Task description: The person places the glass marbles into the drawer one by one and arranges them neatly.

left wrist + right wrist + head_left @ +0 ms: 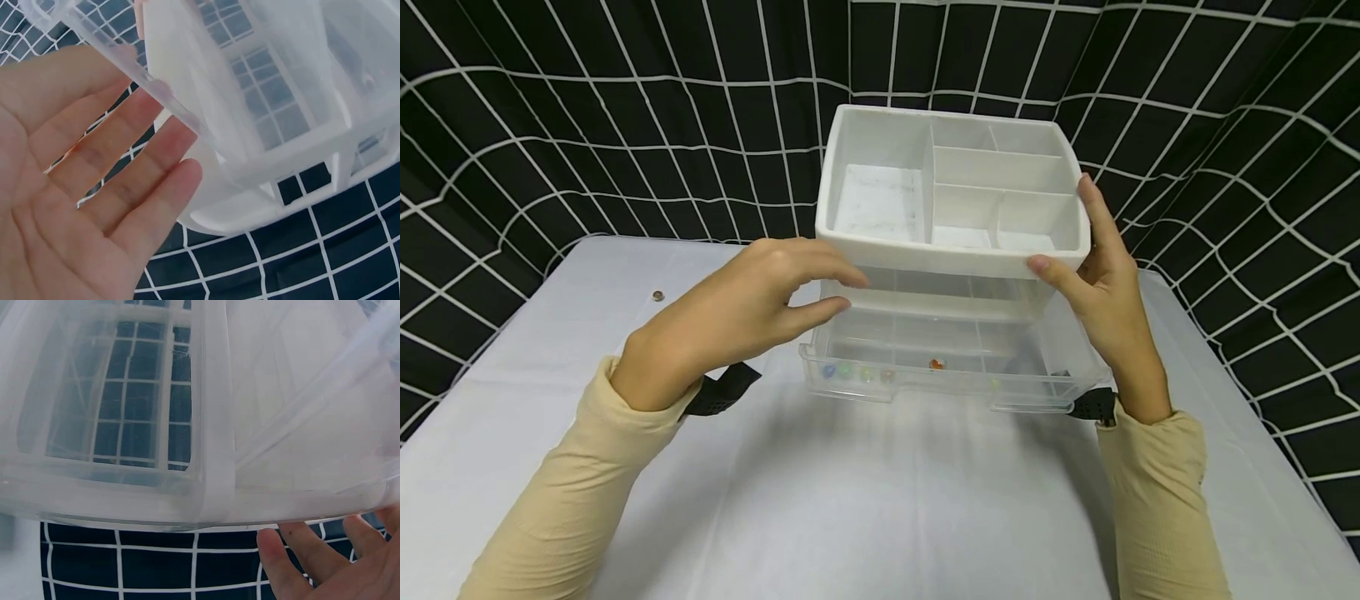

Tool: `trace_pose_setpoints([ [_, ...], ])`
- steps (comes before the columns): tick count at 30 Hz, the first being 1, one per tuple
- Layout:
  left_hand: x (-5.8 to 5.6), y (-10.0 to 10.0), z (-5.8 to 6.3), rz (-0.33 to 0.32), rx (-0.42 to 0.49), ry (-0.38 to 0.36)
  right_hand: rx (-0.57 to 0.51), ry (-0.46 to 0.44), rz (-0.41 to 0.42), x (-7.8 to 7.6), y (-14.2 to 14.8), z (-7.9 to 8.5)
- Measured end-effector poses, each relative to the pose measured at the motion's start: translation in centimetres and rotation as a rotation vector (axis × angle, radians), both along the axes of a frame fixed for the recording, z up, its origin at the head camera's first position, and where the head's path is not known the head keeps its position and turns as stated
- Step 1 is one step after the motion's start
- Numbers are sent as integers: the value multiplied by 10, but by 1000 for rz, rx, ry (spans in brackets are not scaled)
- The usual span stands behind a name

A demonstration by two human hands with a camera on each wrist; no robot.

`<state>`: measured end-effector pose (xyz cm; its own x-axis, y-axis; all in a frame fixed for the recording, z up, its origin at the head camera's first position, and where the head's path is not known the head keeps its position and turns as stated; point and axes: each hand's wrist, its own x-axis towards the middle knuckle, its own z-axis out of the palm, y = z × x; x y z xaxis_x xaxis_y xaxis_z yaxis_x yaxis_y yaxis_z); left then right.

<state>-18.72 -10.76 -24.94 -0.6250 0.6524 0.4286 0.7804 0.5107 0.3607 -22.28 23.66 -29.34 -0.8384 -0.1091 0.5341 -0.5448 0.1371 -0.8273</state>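
Observation:
A white organizer [880, 258] with a divided top tray stands towards the back of the table. Its clear drawer [850, 387] is pulled out at the front. Several small marble-like pieces lie along the drawer's front left, and an orange-brown piece [937, 364] sits near its middle. My right hand [1108, 292] holds the organizer's front right corner, thumb on the front rim and fingers along the side. My left hand [752, 300] is by the front left corner, fingers loosely bent and apart from the thumb, nothing between them. Whether its fingertips touch the organizer, I cannot tell.
A small brown round piece [658, 296] lies on the white tablecloth [880, 500] to the left. Black curtain with a white grid [685, 117] hangs behind and along both sides of the table. A dark bit [1060, 374] shows at the drawer's right end.

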Motion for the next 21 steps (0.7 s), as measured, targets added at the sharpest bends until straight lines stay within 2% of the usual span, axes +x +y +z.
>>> trace_pose_setpoints([
  [4, -1, -6, -3, 14, 50, 18, 12, -7, -4, 1, 1, 0],
  [13, -2, -23, -11, 44, 102, 73, 24, -12, -7, 0, 1, -1],
  [21, -3, -33, -17, 69, 110, 90, 19, -7, -6, 1, 1, 0],
])
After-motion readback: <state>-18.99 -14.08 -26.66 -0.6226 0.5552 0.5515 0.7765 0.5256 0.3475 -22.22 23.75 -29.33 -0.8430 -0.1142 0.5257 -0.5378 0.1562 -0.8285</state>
